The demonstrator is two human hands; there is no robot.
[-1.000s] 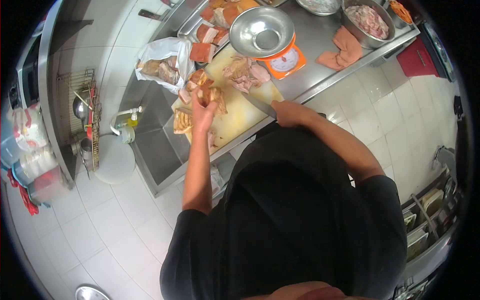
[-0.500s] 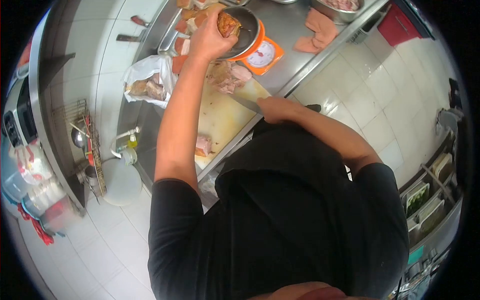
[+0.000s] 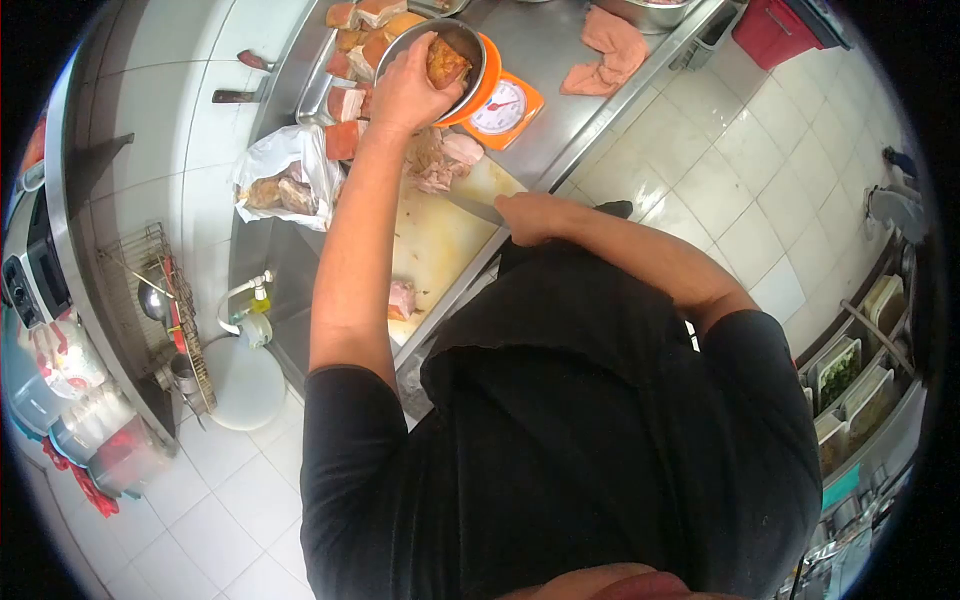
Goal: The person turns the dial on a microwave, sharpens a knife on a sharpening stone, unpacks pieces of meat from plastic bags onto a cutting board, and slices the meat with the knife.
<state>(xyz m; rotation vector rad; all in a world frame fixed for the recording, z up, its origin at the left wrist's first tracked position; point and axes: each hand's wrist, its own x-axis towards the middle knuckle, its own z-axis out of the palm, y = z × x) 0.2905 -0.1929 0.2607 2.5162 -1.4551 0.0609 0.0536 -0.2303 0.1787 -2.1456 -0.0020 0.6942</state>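
My left hand is over the steel bowl of the orange scale, its fingers round a browned piece of meat inside the bowl. Closed on a knife, my right hand rests at the near edge of the cutting board. The blade lies low over the board, close to a pile of sliced meat. A smaller chunk of meat sits at the board's lower end, partly beside my left forearm.
Left of the board, a white bag holds meat pieces above the sink. A tray of meat blocks stands behind. An orange cloth lies right of the scale, near a steel pot.
My left hand has carried browned meat from the board up into the scale's bowl. The scale's needle has moved since a second ago. My right hand keeps the knife at the board's edge.
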